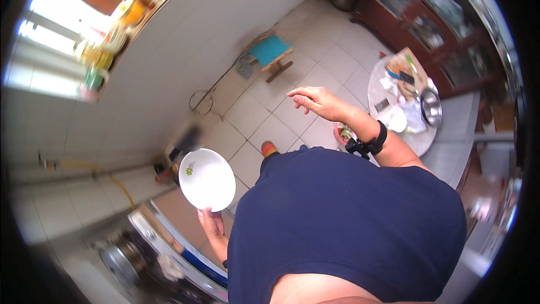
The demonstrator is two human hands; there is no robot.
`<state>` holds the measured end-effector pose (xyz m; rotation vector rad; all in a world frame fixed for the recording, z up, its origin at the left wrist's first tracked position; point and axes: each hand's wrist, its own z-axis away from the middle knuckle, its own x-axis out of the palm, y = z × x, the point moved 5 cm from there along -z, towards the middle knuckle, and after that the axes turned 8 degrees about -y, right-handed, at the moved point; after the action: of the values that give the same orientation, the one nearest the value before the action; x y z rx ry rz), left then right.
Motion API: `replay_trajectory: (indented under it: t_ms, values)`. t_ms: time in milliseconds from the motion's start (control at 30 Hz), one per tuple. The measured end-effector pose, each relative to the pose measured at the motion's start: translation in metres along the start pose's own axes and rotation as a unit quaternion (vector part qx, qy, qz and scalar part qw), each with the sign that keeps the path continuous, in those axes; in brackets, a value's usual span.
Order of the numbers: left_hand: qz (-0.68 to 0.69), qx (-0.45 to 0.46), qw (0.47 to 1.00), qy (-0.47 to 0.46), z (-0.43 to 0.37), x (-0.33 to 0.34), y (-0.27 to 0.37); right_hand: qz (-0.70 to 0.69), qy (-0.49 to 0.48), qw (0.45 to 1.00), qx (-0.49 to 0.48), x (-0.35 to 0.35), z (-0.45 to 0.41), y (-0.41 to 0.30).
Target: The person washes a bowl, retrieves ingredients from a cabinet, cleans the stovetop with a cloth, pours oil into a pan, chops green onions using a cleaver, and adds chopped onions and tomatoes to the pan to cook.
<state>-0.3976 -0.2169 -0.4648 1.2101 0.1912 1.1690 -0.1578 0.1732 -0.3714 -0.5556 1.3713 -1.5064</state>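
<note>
My left hand grips the near rim of a white bowl with a small green and grey flower print on its inner wall. The bowl is tipped so that its inside faces me, and it looks bare apart from the print. Below my left arm stands a gas stove with a metal pot and a crumpled pale cloth on it. My right hand hangs in mid-air over the tiled floor, fingers loosely bent, holding nothing.
A round table at right carries a cutting board, a cleaver, a steel basin and plastic bags. Behind it stands a reddish-brown cabinet. A blue-topped low stool and a bin with scraps stand on the floor.
</note>
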Motion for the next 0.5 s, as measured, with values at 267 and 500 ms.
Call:
replay_trajectory:
  t_ms: [267,500]
  values:
    - [-0.136,-0.083,0.969,-0.190,-0.210,0.121,0.020,-0.031,0.198,0.977,0.067,-0.075,0.037,0.025]
    - [-0.144,-0.117,0.931,-0.314,-0.305,0.317,-0.014,-0.090,0.356,0.921,0.128,-0.138,0.109,0.089]
